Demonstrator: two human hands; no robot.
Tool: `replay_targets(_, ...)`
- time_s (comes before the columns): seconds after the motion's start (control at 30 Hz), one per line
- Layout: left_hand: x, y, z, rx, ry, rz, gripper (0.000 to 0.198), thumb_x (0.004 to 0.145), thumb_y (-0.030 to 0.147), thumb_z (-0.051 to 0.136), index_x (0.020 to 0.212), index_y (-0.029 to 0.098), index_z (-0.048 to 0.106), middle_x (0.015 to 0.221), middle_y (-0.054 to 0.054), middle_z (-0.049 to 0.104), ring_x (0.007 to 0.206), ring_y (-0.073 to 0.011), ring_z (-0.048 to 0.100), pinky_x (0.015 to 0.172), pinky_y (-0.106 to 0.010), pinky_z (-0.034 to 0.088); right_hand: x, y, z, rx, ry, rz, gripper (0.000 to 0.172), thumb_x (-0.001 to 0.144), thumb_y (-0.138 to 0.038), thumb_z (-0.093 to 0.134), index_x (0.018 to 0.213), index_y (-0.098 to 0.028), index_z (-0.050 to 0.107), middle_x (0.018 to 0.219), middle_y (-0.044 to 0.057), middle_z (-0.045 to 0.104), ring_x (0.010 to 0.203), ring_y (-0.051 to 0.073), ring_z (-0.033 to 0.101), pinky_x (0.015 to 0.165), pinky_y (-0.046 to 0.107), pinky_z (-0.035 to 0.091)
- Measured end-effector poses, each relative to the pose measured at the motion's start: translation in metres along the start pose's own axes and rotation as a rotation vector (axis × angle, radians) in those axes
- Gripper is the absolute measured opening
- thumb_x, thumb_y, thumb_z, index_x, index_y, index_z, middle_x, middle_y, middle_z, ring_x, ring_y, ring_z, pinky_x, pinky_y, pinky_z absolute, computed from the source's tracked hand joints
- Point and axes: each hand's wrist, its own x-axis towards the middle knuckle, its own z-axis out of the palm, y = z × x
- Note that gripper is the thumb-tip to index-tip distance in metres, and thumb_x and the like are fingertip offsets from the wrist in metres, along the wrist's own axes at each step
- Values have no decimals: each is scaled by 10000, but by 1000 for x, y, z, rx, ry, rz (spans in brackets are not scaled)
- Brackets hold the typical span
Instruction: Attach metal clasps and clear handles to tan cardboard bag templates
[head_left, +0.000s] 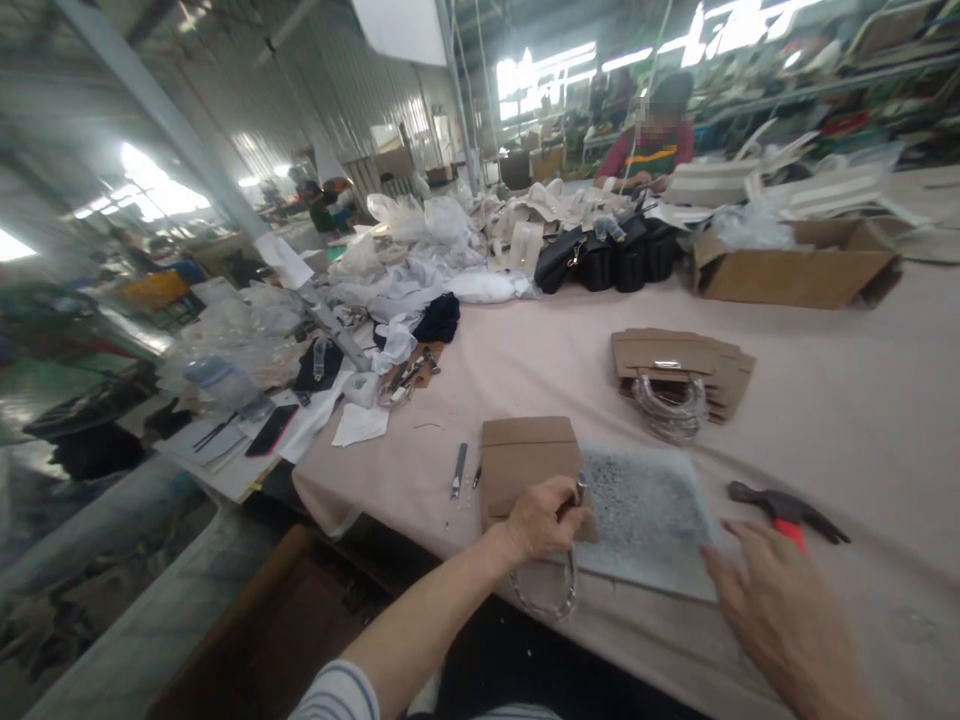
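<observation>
My left hand point(551, 517) is closed, pinching the edge of a brown bag panel point(529, 455) near a small shiny metal piece point(581, 484). A handle wrapped in clear plastic point(574, 590) loops below that hand, over the table's front edge. Part of the panel lies beside a scuffed grey slab point(649, 510). My right hand point(787, 620), smeared a little by motion, is over the table right of the slab, thumb and fingers apart. Just beyond its fingers lies a claw hammer point(787, 508); the lower part of its red handle is hidden behind the hand.
A stack of brown panels point(679, 365) with wrapped handles lies behind the slab. A metal strip tool point(459, 470) is at the left. Black bags point(611, 255), a cardboard box point(795, 275) and plastic wrapping point(450, 230) stand further back. Across the table sits a person point(649, 150).
</observation>
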Motion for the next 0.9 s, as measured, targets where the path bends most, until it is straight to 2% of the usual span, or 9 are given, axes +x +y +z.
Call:
replay_targets(0.1,-2,4,-2,-16,-19,-12,108,868,246,611,955,189,638,904,-65,702,852,-203,671,830,-308,555,-7,-58,36,147,-23,-242,356,957,-413,459,1165,-163,604,1186,172,636,1091,309,590,922,449,477)
replay_targets(0.23,-1,5,2,-156,-11,-142,120,863,294,630,897,185,667,895,-68,720,878,-217,685,872,-346,561,-22,-104,71,109,-103,-233,254,937,-312,509,1119,-165,609,1141,143,635,1026,309,574,849,440,448)
replay_targets(0.37,22,-4,-4,-628,320,-571,330,923,472,555,862,156,627,853,-94,724,801,-213,715,776,-369,596,-27,-111,75,30,-95,-198,281,933,-307,552,1176,-170,590,1195,143,615,1061,310,555,879,433,412)
replay_targets(0.47,40,-19,-35,-875,509,-714,425,902,574,557,861,151,571,885,-107,716,748,-187,718,730,-347,599,-25,-112,70,-8,-113,-193,287,913,-305,586,1167,-172,587,1206,140,614,1052,302,562,887,423,409)
replay_targets(0.57,35,-41,-85,-499,452,-744,405,856,545,601,822,142,602,837,-86,712,677,-168,682,661,-284,556,-25,-117,64,-70,-134,-181,327,902,-327,612,1191,-178,576,1193,136,618,1025,309,570,849,421,414)
replay_targets(0.63,19,-57,-118,2,366,-793,352,891,468,541,749,154,615,740,-58,692,685,-173,659,649,-261,513,-27,-120,60,-149,-154,-164,354,911,-367,611,1195,-160,571,1108,144,629,968,322,579,791,421,418)
replay_targets(0.73,-14,-79,-154,336,305,-865,296,854,355,597,618,180,565,667,-56,650,763,-217,638,703,-285,460,-27,-121,57,-234,-216,-145,289,938,-393,568,1051,-128,585,889,139,625,846,324,607,712,403,421)
replay_targets(0.8,-33,-88,-164,433,263,-901,253,845,297,617,624,184,566,705,-71,657,807,-240,634,739,-307,445,-23,-121,54,-256,-291,-103,194,969,-338,501,934,-160,567,805,121,626,744,292,633,643,369,408)
replay_targets(0.9,-52,-89,-157,640,145,-841,127,898,234,572,815,173,645,908,-108,698,917,-261,640,846,-356,457,-12,-121,49,-290,-432,8,189,1004,-284,416,899,-188,542,751,107,650,634,259,653,547,322,340)
